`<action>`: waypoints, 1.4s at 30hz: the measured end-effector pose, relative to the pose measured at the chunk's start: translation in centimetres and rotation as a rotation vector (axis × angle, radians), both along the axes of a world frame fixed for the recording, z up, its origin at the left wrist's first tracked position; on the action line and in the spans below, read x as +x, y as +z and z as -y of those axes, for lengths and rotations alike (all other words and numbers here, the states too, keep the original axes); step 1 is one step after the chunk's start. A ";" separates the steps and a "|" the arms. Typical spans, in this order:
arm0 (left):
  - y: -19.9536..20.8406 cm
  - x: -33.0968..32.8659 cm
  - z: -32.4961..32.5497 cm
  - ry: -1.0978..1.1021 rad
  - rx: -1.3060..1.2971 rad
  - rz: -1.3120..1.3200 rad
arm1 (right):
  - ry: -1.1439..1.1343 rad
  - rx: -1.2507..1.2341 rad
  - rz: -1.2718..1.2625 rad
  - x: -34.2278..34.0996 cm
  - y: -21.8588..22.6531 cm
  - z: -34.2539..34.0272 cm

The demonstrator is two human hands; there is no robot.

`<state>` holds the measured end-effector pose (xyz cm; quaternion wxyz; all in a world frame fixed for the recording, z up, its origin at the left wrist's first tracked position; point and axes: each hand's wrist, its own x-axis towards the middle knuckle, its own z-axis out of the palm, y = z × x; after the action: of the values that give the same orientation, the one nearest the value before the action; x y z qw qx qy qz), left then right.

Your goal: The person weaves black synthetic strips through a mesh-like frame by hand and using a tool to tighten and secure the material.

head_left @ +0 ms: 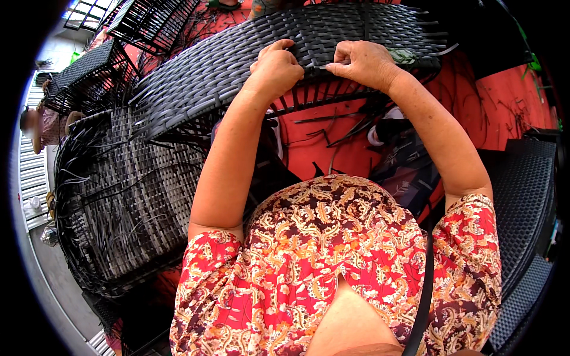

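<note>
Garment, one: red, cream and dark brown pattern, short-sleeved, worn by the person; black strap down its right side.

Cloth, one: dark, patterned, below the right forearm.

Woven pieces, black, stacked at the right.

Woven piece, one: large, grey and black, at the left, with loose strands massed along its left edge.

Left hand, one: on the near long edge of the woven panel, fingers curled inward; cannot tell whether a strand lies in the grip.

Right hand, one: at the same edge, just beside the left; thumb and forefinger narrowly set, fingertips at the weave; what they hold is too small to tell.

Woven panel, one: long, dark grey, on a black frame above the floor; loose strand ends project from its right end.

Floor, red, strewn with black strands.

Woven seat, one: black, beyond the panel's left end.

Slatted frame, one: black, farther back.
</note>
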<state>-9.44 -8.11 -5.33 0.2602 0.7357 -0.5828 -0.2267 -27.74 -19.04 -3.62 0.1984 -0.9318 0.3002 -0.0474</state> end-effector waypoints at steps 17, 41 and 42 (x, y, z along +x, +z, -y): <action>1.0 -0.2 -0.5 0.010 0.046 -0.482 | -0.013 0.080 0.005 0.3 0.5 -0.2; -1.6 -1.6 0.8 -0.045 -0.065 0.374 | 0.035 -0.025 -0.039 0.8 1.0 -0.1; -1.7 -1.7 0.8 -0.030 -0.076 0.357 | 0.016 0.009 -0.047 0.8 1.0 -0.1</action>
<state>-11.17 -8.87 -7.02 0.1769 0.7451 -0.6388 -0.0742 -26.94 -18.96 -2.65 0.1957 -0.9342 0.2976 -0.0225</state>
